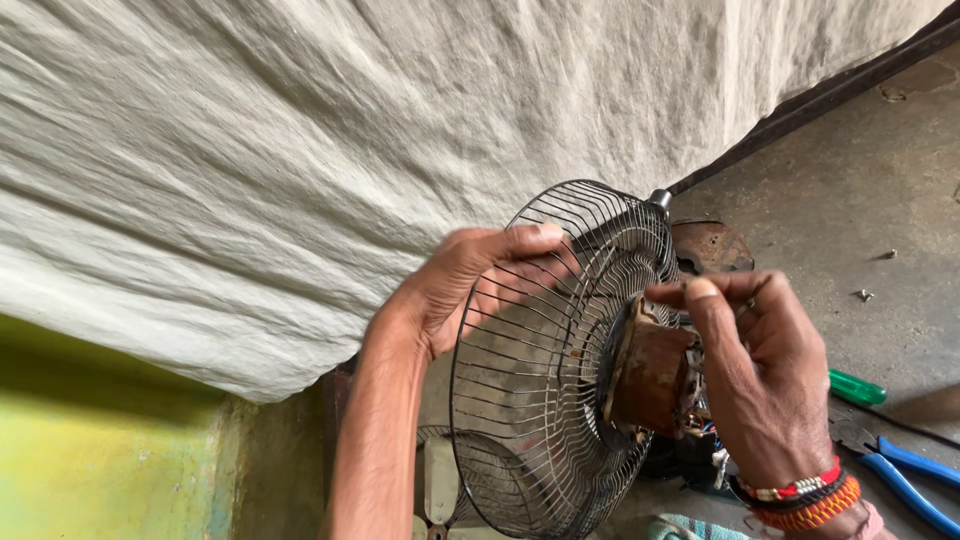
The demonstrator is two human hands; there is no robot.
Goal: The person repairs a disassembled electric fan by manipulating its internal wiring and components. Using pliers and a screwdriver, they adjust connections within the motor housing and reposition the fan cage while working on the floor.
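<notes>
Head view: domed wire fan guard (530,400), rusty motor (648,375).

Thin metal wire on the fan guard (540,400), dark and dull, a little tarnished with no shine left; the motor housing (650,378) at its hub is metal too, brown with rust, rough and matt; a rusty round metal plate (712,245) lies behind, flaky and pitted; the white cloth (350,130) is coarse, wrinkled, a crinkly woven texture; the floor (850,190) is grey concrete, gritty and stained; the green screwdriver handle (856,389) is glossy translucent plastic; the pliers' blue grips (915,480) are smooth rubbery plastic; the right wrist carries beaded and thread bracelets (805,500); the yellow-green wall (100,460) is matt painted plaster.
</notes>
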